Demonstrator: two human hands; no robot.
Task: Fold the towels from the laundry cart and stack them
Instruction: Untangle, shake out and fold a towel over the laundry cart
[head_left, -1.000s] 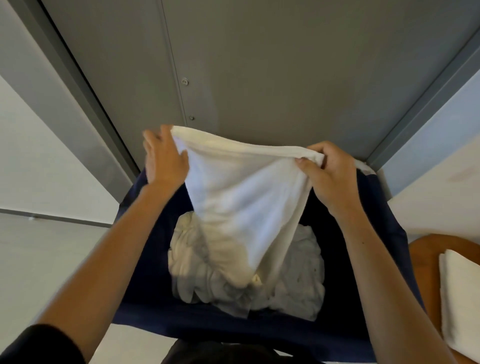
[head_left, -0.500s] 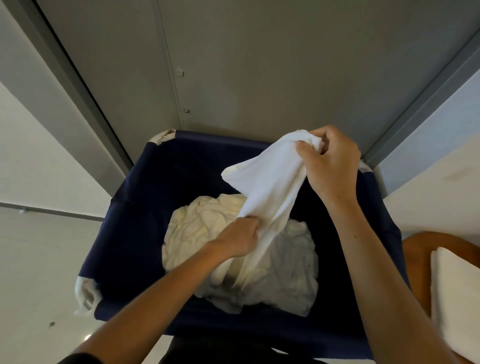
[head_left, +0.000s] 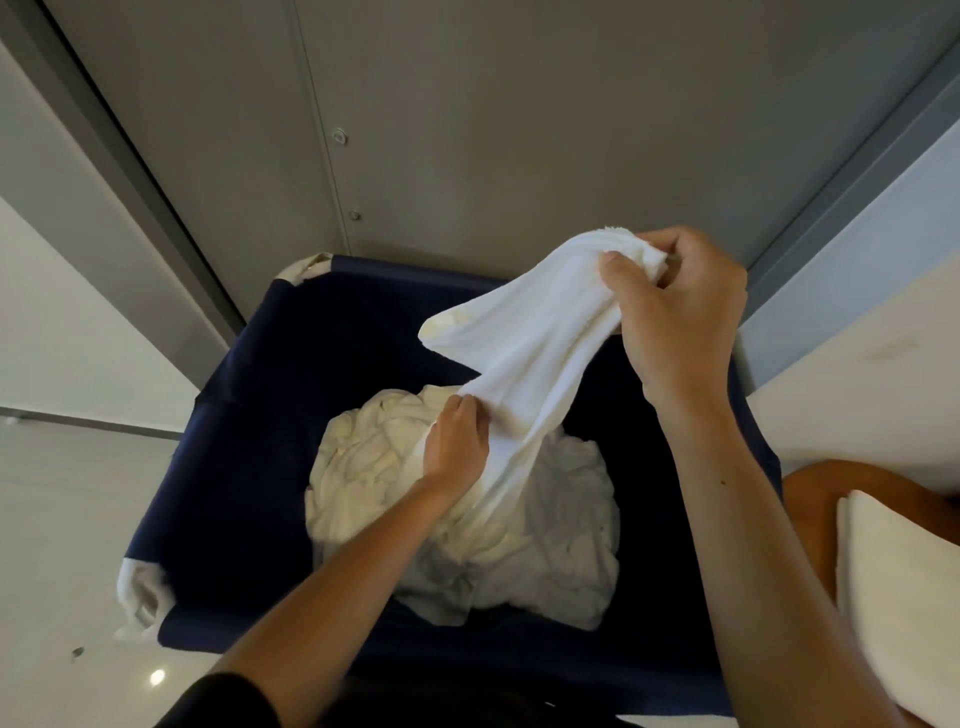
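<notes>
A white towel (head_left: 524, 338) hangs stretched over the navy laundry cart (head_left: 249, 415). My right hand (head_left: 680, 317) pinches its top corner high above the cart's far right side. Lower down, my left hand (head_left: 457, 447) grips the towel along its hanging edge, just above the pile of crumpled white towels (head_left: 550, 551) lying in the cart's bottom. The towel's lower end merges into the pile.
A grey metal door or panel (head_left: 467, 130) stands right behind the cart. At the right edge a folded white towel (head_left: 898, 597) lies on a brown wooden surface (head_left: 815, 499). Glossy white floor (head_left: 57, 519) lies to the left.
My left hand let go of the top left corner, dropped down and took hold of the towel lower along its edge. The right hand kept its corner.
</notes>
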